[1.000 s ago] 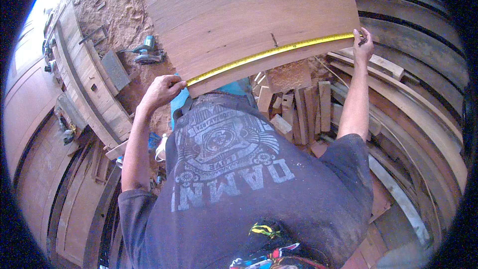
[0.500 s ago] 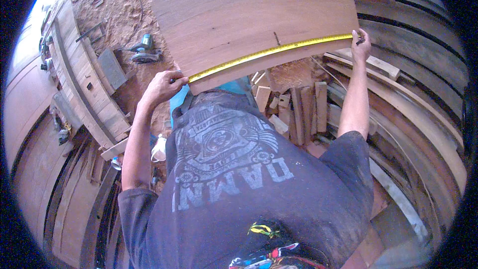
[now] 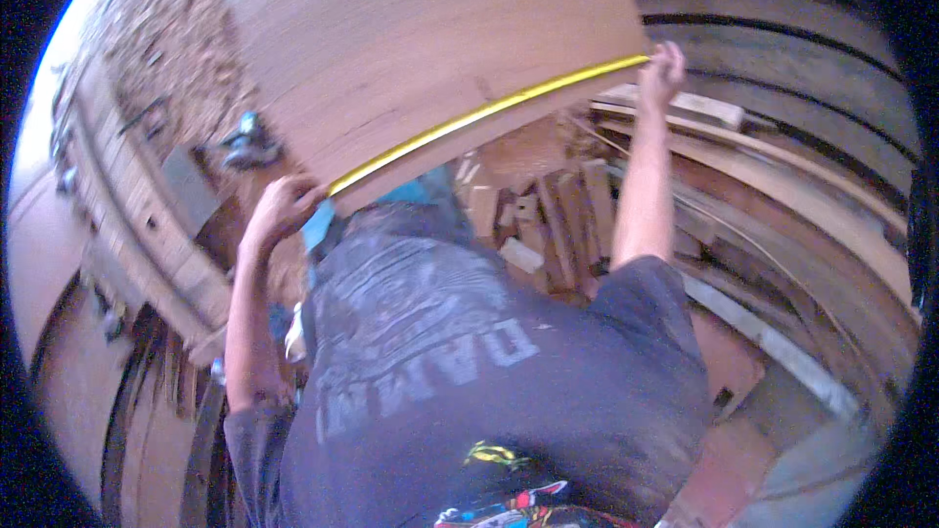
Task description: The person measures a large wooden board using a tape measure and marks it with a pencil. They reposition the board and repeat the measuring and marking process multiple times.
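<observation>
A yellow tape measure (image 3: 489, 119) is stretched across a broad brown wooden panel (image 3: 430, 24), close to the panel's near edge. At its left end, by the near-left corner, the fingers of my left hand (image 3: 281, 207) pinch the tape. My right hand (image 3: 662, 78) grips the other end at the panel's right edge, a little farther away. Both hands are blurred by motion. Whatever else lies inside the fingers is hidden. The blade runs taut and slightly slanted between the two hands, lying along the wood.
A blue-green power saw (image 3: 249, 142) rests on shavings left of the panel. Long boards (image 3: 137, 200) lie farther left. Short wood offcuts (image 3: 553, 225) stand in a cluster below the panel's near edge, and stacked planks (image 3: 782, 171) fill the right side.
The whole view has shifted, so the panel, the tape and both hands appear farther left. Both hands still hold the stretched tape at the same panel edges. The picture is more blurred.
</observation>
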